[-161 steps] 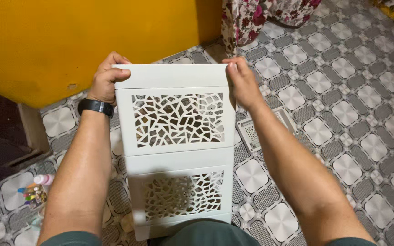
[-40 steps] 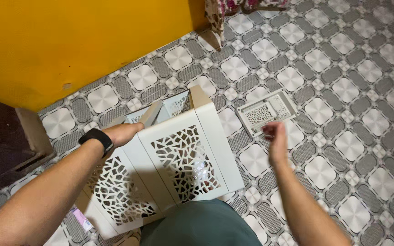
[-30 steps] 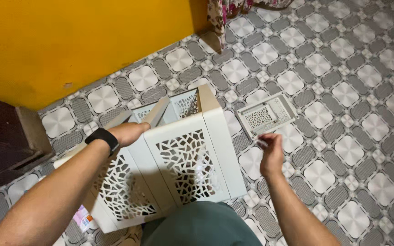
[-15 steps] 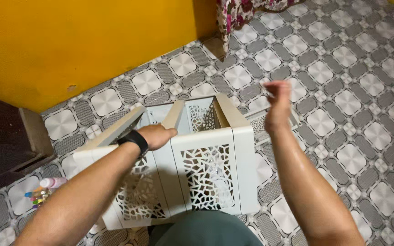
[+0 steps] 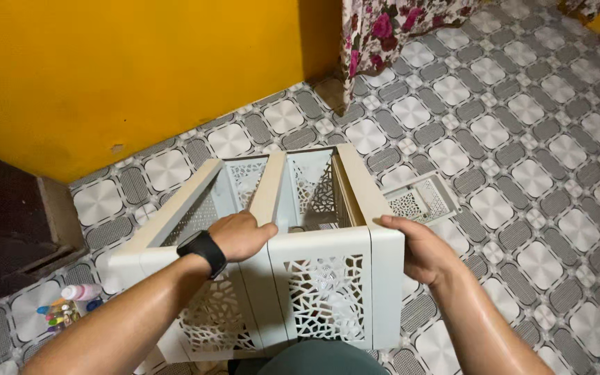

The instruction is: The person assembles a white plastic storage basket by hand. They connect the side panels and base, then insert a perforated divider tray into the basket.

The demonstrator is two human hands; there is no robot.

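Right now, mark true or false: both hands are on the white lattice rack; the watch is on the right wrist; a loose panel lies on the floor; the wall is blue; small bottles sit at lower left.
1. Both the left hand and right hand are on the white lattice rack. True.
2. The black watch is on the right wrist. False: it is on the left wrist.
3. A loose lattice panel lies on the tiled floor. True.
4. The wall is blue. False: it is yellow.
5. Small bottles sit at lower left. True.

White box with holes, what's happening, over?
Left hand and right hand grip white lattice plastic rack. Loose lattice panel lies beside it.
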